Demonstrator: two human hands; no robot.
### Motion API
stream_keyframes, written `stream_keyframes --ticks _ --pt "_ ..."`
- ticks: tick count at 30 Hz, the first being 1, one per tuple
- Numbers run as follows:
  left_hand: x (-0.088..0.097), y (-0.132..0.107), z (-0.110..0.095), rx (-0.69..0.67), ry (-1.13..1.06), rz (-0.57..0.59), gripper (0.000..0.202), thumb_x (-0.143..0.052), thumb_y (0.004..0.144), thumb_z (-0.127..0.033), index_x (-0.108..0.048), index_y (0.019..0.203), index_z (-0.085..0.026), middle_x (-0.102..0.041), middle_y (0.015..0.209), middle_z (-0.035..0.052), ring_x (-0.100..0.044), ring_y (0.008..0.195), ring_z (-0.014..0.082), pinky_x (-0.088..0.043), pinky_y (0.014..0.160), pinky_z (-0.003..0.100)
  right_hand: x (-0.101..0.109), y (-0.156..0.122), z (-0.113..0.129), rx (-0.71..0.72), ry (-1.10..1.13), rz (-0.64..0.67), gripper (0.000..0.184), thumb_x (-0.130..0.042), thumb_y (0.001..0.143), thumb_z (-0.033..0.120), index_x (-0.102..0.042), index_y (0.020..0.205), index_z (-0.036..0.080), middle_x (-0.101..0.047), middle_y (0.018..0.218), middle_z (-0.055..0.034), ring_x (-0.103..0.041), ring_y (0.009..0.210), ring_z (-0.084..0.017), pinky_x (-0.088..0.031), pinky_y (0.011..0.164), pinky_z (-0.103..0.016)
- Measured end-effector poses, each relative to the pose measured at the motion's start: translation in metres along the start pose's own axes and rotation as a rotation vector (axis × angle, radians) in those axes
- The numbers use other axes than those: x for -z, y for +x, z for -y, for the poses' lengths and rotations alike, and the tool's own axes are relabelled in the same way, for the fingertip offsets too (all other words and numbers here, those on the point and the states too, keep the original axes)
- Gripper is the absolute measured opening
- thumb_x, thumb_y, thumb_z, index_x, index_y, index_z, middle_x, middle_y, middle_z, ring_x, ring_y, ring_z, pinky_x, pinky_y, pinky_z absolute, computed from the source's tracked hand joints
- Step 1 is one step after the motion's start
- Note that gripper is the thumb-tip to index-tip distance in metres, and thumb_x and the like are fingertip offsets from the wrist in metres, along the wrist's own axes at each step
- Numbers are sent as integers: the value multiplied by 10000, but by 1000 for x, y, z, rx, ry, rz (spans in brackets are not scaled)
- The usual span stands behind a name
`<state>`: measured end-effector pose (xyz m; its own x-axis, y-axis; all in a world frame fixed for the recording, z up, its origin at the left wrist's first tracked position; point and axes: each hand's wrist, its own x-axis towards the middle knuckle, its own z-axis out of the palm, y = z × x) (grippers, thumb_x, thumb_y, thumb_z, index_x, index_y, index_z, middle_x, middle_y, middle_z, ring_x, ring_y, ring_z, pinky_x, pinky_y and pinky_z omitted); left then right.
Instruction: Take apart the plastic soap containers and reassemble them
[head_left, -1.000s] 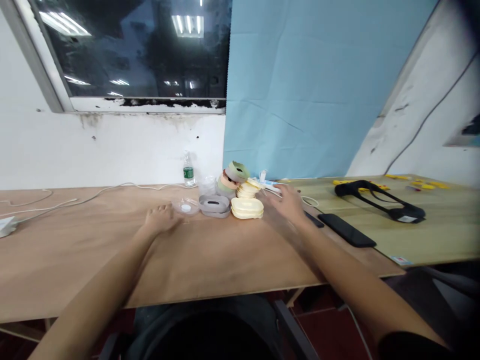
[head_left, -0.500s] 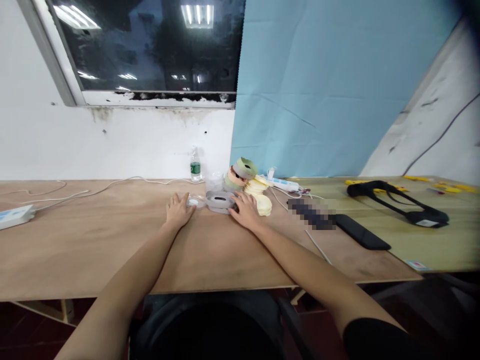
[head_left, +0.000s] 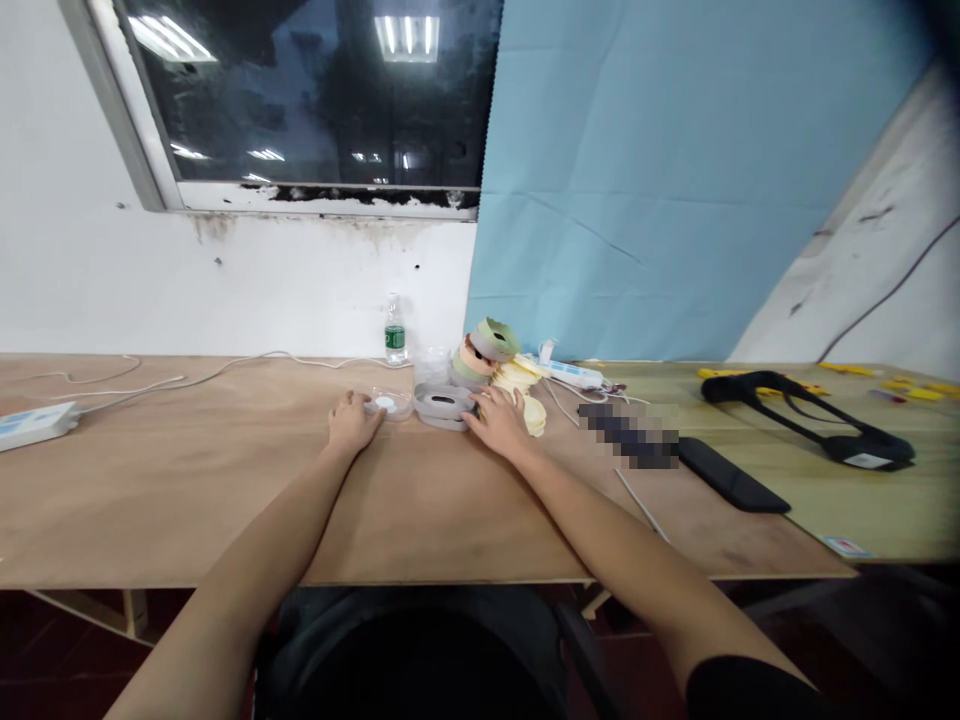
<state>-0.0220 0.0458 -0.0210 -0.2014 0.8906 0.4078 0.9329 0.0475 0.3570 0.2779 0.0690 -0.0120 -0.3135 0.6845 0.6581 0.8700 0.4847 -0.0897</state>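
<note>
Two hands, left (head_left: 352, 422) by clear lid (head_left: 388, 405); right fingers (head_left: 477, 408) touching grey ring (head_left: 439, 407)

On the back edge of the wooden bench (head_left: 187, 500) stands a plastic water bottle (head_left: 395, 340) with a green label. At the left edge lies a white power strip (head_left: 36, 425), and its white cable (head_left: 225, 364) goes along the back. Another power strip (head_left: 570, 374) lies near the back edge, right of the middle. On the right side there are a black phone (head_left: 731, 475), a pixelated object (head_left: 628, 436) that cannot be recognized, a black strap (head_left: 810, 422), some small yellow pieces (head_left: 757, 376) and a small card (head_left: 845, 546). Behind the bench hangs a blue cloth (head_left: 600, 180), beside a dark window (head_left: 300, 100) in a stained white wall (head_left: 300, 270).
</note>
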Motion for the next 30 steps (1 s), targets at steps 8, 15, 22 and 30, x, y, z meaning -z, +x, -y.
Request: stream_keyframes --ticks 8,15,22,30 --pt "-3 5 7 65 -50 -8 518 -474 831 -563 -535 1200 -205 -521 1292 141 -492 1202 310 -373 995 458 15 2 -36 -266 -32 112 466 -529 824 559 -615 1175 264 -546 1305 -97 -443 1210 -327 -217 1041 -541" --pt "-1 5 8 82 -108 18 619 -476 824 -566 -454 1317 -192 -479 1360 161 -449 1254 323 -366 1007 482 13 2 -47 -337 -10 268 564 -473 810 653 -629 1171 250 -528 1328 -110 -452 1216 -342 -280 1007 -522" --pt "-1 6 10 83 -117 31 638 -479 824 -567 -445 1332 -183 -482 1365 163 -440 1268 324 -363 1014 473 8 3 -51 -322 -14 284 665 -506 742 725 -624 1175 234 -549 1300 -124 -482 1182 -356 -330 971 -491" --pt "-3 7 13 78 -118 42 651 -482 822 -576 -448 1330 -171 -486 1359 171 -452 1260 317 -365 1016 447 8 2 -58 -324 -17 243 738 -606 653 718 -588 1199 222 -552 1277 -129 -500 1139 -338 -379 927 -443"
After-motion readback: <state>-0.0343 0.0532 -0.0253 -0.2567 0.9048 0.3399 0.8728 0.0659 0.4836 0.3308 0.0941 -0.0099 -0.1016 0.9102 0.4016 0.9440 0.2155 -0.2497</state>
